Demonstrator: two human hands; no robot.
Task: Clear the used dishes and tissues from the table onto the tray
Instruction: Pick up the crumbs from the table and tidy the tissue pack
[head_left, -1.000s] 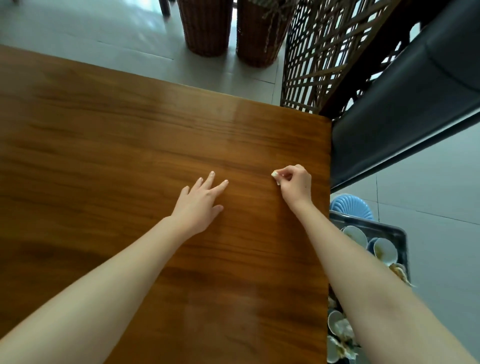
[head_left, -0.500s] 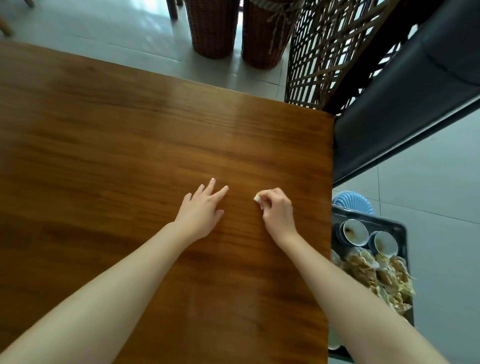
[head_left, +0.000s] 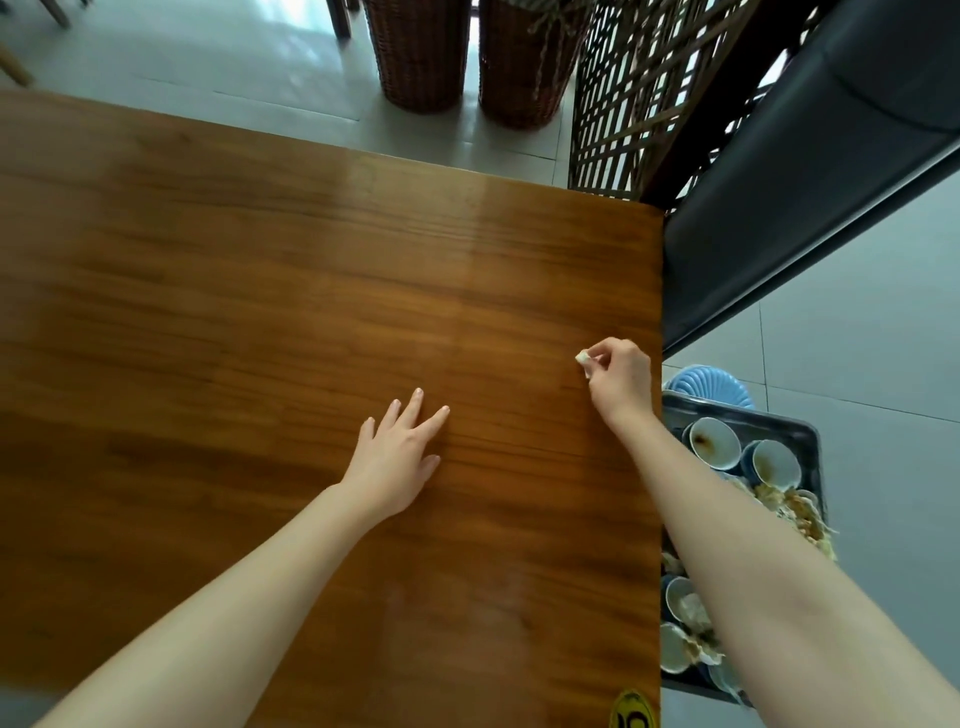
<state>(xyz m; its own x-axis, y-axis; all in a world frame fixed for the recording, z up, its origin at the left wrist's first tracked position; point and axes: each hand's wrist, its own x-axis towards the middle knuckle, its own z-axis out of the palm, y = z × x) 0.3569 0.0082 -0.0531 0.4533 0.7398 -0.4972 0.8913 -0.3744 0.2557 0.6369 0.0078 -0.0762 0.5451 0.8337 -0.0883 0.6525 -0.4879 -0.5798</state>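
Observation:
My right hand (head_left: 621, 375) pinches a small white wad of tissue (head_left: 583, 359) and holds it on the wooden table (head_left: 260, 312) close to the right edge. My left hand (head_left: 397, 457) rests flat on the tabletop with straight, spread fingers, a little left of the right hand. Below the table's right edge stands a dark tray (head_left: 800, 431) holding used white bowls (head_left: 714, 442) and crumpled soiled tissues (head_left: 795, 512). My right forearm hides part of the tray.
A pale blue stool (head_left: 709, 379) shows beyond the tray. A dark padded bench (head_left: 810, 171) and a wooden lattice screen (head_left: 639, 93) flank the table's far right corner. Two wicker baskets (head_left: 421, 52) stand on the tiled floor past the far edge.
My right hand, still pinching the tissue, slid left toward the left hand and has now moved back right, near the table's right edge. The left hand has stayed flat in place.

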